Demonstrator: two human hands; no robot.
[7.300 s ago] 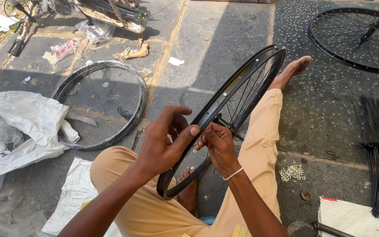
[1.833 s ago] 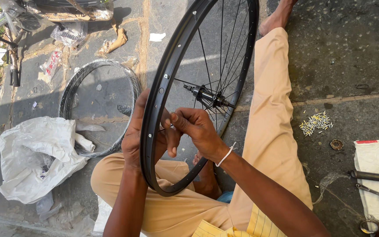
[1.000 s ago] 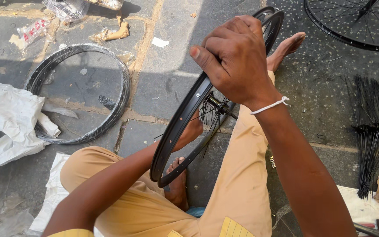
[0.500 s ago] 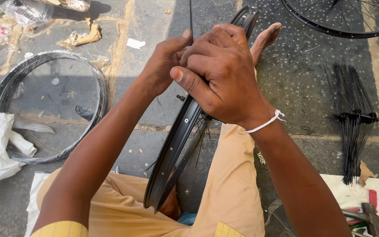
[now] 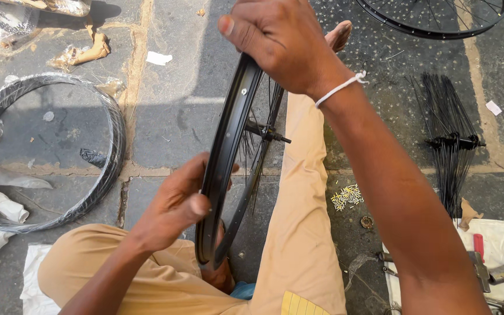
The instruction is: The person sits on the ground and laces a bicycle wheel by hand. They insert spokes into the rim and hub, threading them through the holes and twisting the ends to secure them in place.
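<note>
Between the knees, a black rim [image 5: 224, 157] stands nearly edge-on, gripped by both hands.

Right hand [image 5: 278, 44] is clenched over the rim at 12 o'clock; left hand [image 5: 176, 204] is wrapped round its lower arc near 7 o'clock, thumb along the wall. Hub [image 5: 266, 134] and spokes [image 5: 258, 166] show just past the rim. To do this well, I would judge, keep both grips firm and opposite, so the wheel stays upright and the loose spokes do not snag. Spare spokes [image 5: 450, 143] lie at 3 o'clock, nipples [image 5: 346, 197] nearer, a wrapped rim [image 5: 109, 125] at 9 o'clock.
</note>
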